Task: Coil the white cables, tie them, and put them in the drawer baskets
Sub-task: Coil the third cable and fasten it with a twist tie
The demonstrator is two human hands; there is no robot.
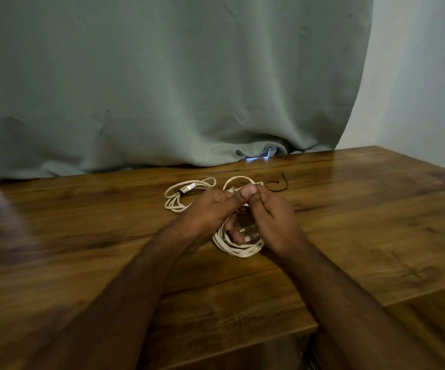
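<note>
Above the table, both hands (left hand, right hand) grip the white cable coil, its loops running toward the curtain.

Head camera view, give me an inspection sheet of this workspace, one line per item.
Surface: wooden table, glossy, with glare at the back.
Job's things: tied cable coil lying behind the left hand; black tie loose on the table, beside the hands.
Clutter: nothing seen.
Grippers: left hand and right hand both grip the coil in hand, thumbs meeting on top.
Cables: all white; the coil in hand is not yet tied.
Surroundings: grey-green curtain behind the table, white wall at right; drawer baskets not visible.
</note>
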